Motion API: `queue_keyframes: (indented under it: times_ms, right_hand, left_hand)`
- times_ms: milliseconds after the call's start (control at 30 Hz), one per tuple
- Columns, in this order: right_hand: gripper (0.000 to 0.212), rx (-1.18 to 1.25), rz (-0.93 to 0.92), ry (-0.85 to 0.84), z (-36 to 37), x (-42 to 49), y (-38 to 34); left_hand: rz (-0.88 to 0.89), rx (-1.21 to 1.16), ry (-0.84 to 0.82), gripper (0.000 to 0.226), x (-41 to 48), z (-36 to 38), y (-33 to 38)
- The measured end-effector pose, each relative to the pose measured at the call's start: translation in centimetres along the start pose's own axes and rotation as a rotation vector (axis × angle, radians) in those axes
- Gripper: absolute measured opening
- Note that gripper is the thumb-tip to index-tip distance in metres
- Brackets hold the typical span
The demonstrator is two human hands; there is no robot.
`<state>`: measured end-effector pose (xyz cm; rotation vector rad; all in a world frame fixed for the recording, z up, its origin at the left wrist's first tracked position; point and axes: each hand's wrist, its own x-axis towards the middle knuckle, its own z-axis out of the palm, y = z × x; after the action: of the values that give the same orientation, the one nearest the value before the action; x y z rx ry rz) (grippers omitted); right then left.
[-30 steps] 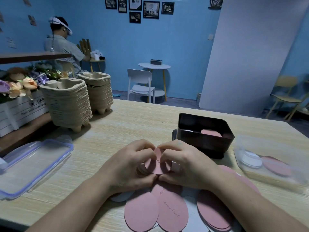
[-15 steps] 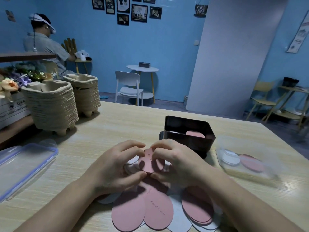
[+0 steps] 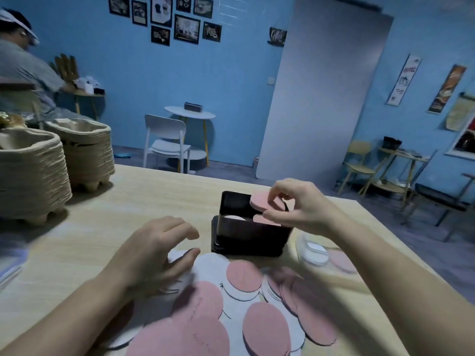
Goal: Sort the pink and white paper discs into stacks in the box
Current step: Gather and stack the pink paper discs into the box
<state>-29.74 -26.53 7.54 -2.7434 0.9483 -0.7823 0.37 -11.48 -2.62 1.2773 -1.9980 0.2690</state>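
A dark box [image 3: 246, 233] stands on the wooden table, with a white disc [image 3: 234, 217] in its left side and a pink one partly visible in its right side. My right hand [image 3: 295, 205] pinches a pink disc [image 3: 258, 201] just above the box's right half. My left hand [image 3: 156, 249] hovers with loosely curled fingers over the left edge of a spread pile of pink and white discs [image 3: 231, 304], its fingertips near a white disc [image 3: 205, 263]. It holds nothing that I can see.
Two stacks of paper pulp trays [image 3: 51, 160] stand at the left of the table. A clear lid or tray [image 3: 314, 253] with a white disc lies right of the box. A person sits at the far left. Chairs and small tables stand behind.
Both hands were together pinching one pink disc over the pile. My right hand has carried it up and right over the box, and my left hand has let go and stayed by the pile.
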Motion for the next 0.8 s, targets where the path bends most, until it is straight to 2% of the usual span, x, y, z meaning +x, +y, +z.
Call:
queue_keyframes:
  times_ms: [200, 433, 567, 700, 733, 800]
  right_hand:
    - [0.046, -0.146, 0.183, -0.159, 1.2, 1.6, 2.8]
    - [0.031, -0.303, 0.187, -0.201, 2.3, 2.1, 3.1]
    - [0.025, -0.415, 0.191, -0.308, 2.4, 2.4, 2.9]
    - [0.045, -0.377, 0.203, -0.351, 2.5, 2.6, 3.1]
    - [0.04, -0.375, 0.201, -0.354, 2.6, 2.7, 3.2]
    - [0.015, -0.431, 0.193, -0.372, 2.7, 3.0, 3.2]
  left_hand:
    - [-0.025, -0.056, -0.052, 0.02, -1.6, 0.2, -0.2]
    - [-0.04, -0.102, -0.069, 0.015, -1.7, -0.1, -0.2]
    - [-0.031, -0.115, -0.09, 0.015, -1.5, 0.1, 0.2]
    - [-0.036, -0.12, -0.117, 0.016, -1.6, 0.3, 0.2]
    - [-0.036, -0.123, -0.119, 0.016, -1.6, 0.3, 0.2]
    - [-0.04, -0.129, -0.114, 0.015, -1.7, 0.1, 0.2]
